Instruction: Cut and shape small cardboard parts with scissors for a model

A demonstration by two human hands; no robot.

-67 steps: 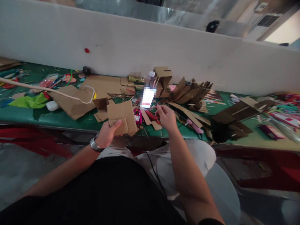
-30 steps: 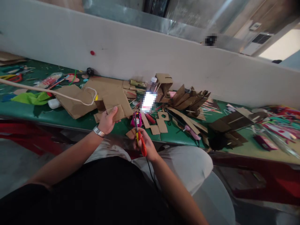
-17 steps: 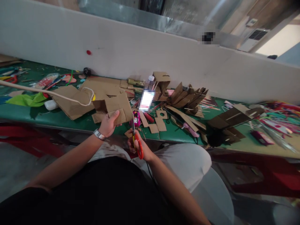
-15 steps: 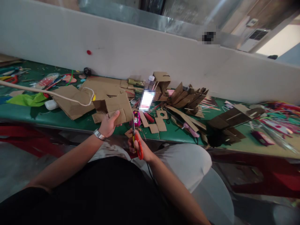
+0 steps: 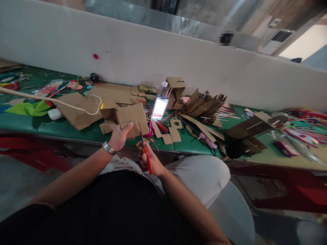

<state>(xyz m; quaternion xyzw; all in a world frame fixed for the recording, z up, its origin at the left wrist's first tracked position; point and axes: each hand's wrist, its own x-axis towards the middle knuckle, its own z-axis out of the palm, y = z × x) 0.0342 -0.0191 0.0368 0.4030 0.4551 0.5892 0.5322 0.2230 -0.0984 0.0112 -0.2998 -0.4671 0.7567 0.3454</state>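
My left hand (image 5: 119, 137), with a watch on its wrist, grips a folded piece of brown cardboard (image 5: 131, 119) by its lower edge, thumb on top. My right hand (image 5: 151, 161) is closed round the red handles of a pair of scissors (image 5: 145, 154). The blades point up at the cardboard's lower right edge. Both hands hover at the near edge of the green table (image 5: 63, 127), above my lap.
Cardboard sheets and offcuts (image 5: 112, 95) cover the table. A lit phone (image 5: 159, 108), a plastic bottle (image 5: 162, 89), a pink object (image 5: 150, 129), a pink glue gun (image 5: 208, 140) and dark cardboard pieces (image 5: 252, 131) lie beyond. A white cord (image 5: 51, 100) and green cloth (image 5: 28, 109) sit left. A white wall (image 5: 178, 68) backs the table.
My right hand took the red scissors from the table and brought them back toward my lap, then up to the cardboard's edge. My left hand has kept hold of the cardboard throughout.
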